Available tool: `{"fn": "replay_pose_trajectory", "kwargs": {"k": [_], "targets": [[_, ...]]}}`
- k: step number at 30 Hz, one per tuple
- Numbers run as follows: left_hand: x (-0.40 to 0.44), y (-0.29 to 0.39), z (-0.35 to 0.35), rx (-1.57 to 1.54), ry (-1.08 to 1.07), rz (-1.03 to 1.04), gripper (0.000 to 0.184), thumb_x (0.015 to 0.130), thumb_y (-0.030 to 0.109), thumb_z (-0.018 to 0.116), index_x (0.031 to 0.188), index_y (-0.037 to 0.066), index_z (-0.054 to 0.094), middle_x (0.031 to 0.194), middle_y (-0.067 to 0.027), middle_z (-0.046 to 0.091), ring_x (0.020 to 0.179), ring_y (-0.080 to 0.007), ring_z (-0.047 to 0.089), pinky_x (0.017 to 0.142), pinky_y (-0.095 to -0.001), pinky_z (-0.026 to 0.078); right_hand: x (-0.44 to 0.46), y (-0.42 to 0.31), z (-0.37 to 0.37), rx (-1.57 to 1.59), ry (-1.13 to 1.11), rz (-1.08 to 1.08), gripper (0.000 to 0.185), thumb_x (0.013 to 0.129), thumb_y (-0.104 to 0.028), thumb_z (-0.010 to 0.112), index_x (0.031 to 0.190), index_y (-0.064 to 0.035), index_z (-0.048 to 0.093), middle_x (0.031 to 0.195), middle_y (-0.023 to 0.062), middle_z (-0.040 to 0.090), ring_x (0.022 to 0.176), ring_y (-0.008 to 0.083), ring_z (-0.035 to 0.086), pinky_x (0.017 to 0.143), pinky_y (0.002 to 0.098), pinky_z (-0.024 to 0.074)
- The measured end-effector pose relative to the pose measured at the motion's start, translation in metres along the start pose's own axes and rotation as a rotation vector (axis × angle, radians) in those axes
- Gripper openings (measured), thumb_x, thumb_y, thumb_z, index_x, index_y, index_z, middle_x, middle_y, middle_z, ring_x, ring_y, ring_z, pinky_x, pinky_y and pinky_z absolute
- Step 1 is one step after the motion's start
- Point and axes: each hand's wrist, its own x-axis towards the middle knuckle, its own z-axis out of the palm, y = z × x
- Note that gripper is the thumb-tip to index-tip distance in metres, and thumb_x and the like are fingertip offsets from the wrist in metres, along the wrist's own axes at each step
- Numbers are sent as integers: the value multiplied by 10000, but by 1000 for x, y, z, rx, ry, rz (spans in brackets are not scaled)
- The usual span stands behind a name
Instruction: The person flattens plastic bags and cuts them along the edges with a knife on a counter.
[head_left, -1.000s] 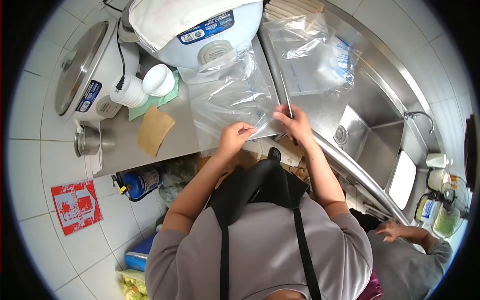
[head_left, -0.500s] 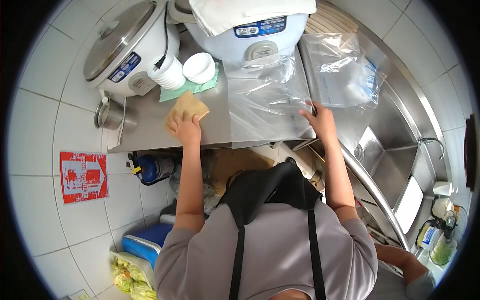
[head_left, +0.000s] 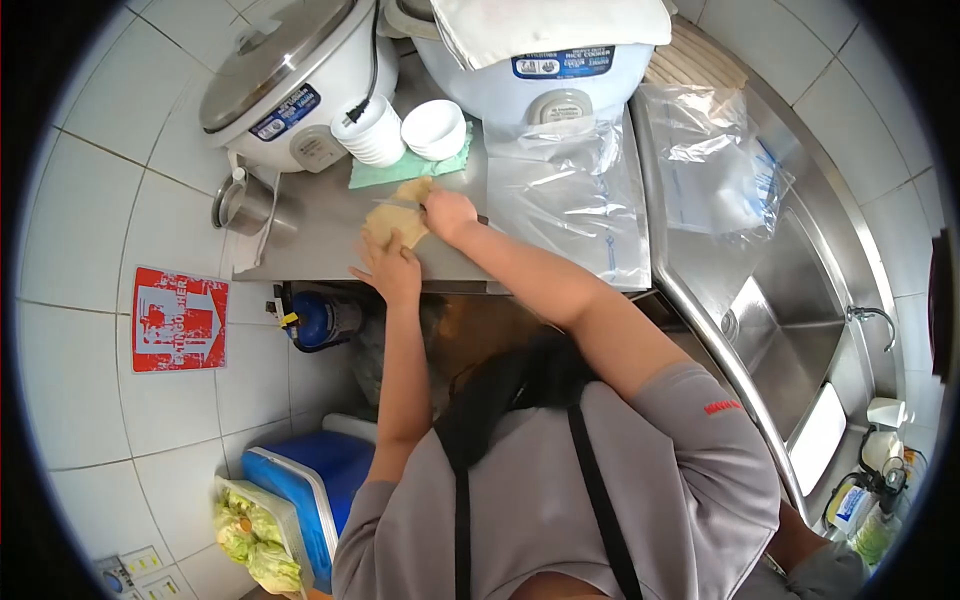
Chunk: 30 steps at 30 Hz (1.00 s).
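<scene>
A yellow-tan cloth [head_left: 410, 222] lies crumpled on the steel counter [head_left: 320, 245]. My left hand [head_left: 396, 268] presses its fingers onto the lower part of this cloth, thumb stuck out to the side. Closed around a dark handle, my right hand [head_left: 450, 214] holds what looks like a knife [head_left: 400, 204]; its thin blade lies across the cloth and points left. The handle's end shows behind the right hand. Just beyond the cloth are a stack of white bowls [head_left: 370, 135] and another white bowl [head_left: 434, 130] on a green cloth [head_left: 400, 174].
Clear plastic bags [head_left: 570, 200] lie on the counter's right part. Two rice cookers [head_left: 300, 95] stand behind. A metal pot [head_left: 242, 205] hangs at the left edge. The sink [head_left: 780, 300] is at right; another person's arm [head_left: 795, 545] shows lower right.
My right hand has moved left from the plastic bags' right edge to the cloth, bringing the knife over it. My left hand has shifted slightly toward me on the cloth.
</scene>
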Motion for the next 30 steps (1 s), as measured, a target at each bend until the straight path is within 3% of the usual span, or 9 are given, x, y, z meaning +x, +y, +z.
{"fn": "replay_pose_trajectory", "kwargs": {"k": [8,11,12,16,17,20,21,25,30], "targets": [[4,17,-7,11,-4,0,347,844,249,523,1142,106,629,1438,-216,296,1359,-411,184,1056,-646,82,-60,20,-41,162,162,107,183,780,-164,615,901,-35,661,967,175,619,913,349,613,795,445,491],[-20,66,-17,-335,180,390,327,828,235,563,1093,52,625,1367,-233,366,1307,-423,262,1050,-617,155,-129,73,-97,327,277,145,196,770,-179,657,896,-30,668,955,184,617,899,348,607,791,433,473],[-31,88,-16,-609,204,629,303,807,203,606,1061,37,611,1276,-212,451,1222,-417,368,1028,-574,247,-151,100,-108,387,332,236,208,771,-189,662,903,-29,672,951,182,618,868,338,611,770,422,474],[-85,170,-7,-901,-340,1217,368,758,252,703,1047,48,604,1136,-133,545,1095,-326,494,943,-405,394,-243,153,-152,453,642,440,218,798,-199,668,903,-8,679,709,136,667,660,212,652,611,341,485],[-92,181,-5,-872,-356,1252,376,755,258,706,1050,49,602,1127,-123,548,1074,-314,502,923,-400,403,-261,155,-161,517,531,678,253,832,-242,661,842,10,683,676,82,659,625,125,601,591,293,470],[-97,205,-4,-808,-381,1322,389,753,266,708,1057,49,595,1099,-100,557,1017,-287,520,872,-393,423,-292,172,-144,444,571,765,346,846,-307,647,760,27,676,618,86,640,586,134,597,578,289,470],[-96,208,-6,-807,-389,1320,387,757,263,704,1058,48,593,1090,-95,561,1004,-282,523,860,-395,426,-296,162,-144,439,590,796,469,836,-413,615,701,33,664,584,129,623,564,206,620,576,340,482],[-97,212,-1,-852,-434,1272,393,753,263,711,1053,41,587,1063,-96,573,973,-283,528,843,-390,433,-297,157,-131,463,429,850,597,729,-546,698,706,49,671,557,126,621,535,209,629,584,344,495],[-98,213,-2,-910,-418,1243,375,746,239,723,1028,34,583,1057,-105,569,992,-297,529,843,-394,436,-298,161,-124,615,396,857,440,722,-418,748,714,18,690,580,102,639,575,157,619,587,301,478]]}}
